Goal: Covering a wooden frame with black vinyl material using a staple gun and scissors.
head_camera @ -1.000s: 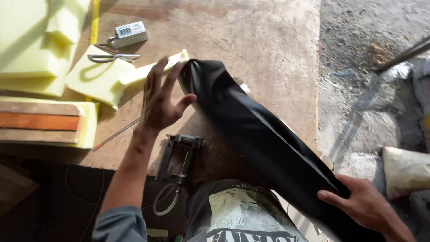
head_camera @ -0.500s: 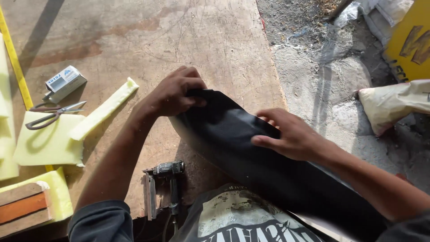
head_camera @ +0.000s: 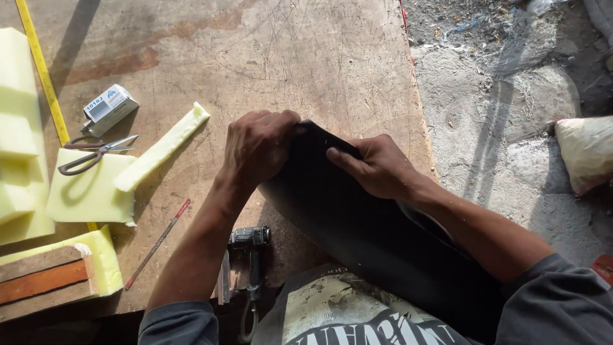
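Gripping the far end of a long black covered piece [head_camera: 357, 223], both hands work at the middle of the head view, the only view.

Hands. Left hand [head_camera: 258, 145]: fingers curled over the top end of the black piece, knuckles up, clamped on its edge. Right hand [head_camera: 377, 167]: laid on the same end just beside the left, fingers bent and pressed down on the black covering, thumb tucked against it.

Black covered piece: lies slantwise on the wooden table [head_camera: 287, 57], its far end between the hands, its near end running down to the person's lap at the lower right.

Containers. Small white-and-blue cardboard box [head_camera: 108, 110]: shut, lying on the table at the left; contents cannot be seen. Pale sack [head_camera: 584, 153]: on the concrete floor [head_camera: 498, 96] at the right edge, well apart from the hands; contents hidden.

Other items on the table. Scissors [head_camera: 96, 153], lying on a flat yellow foam sheet [head_camera: 89, 191]. Narrow foam strip [head_camera: 163, 147], slanting beside the scissors. Stacked foam blocks [head_camera: 16, 128] at the left edge. Yellow tape measure [head_camera: 41, 70], stretched along the foam. Thin red rod [head_camera: 158, 243]. Staple gun [head_camera: 252, 255] at the near table edge, just below the left forearm. Wood block [head_camera: 41, 281] wrapped in foam, lower left corner.
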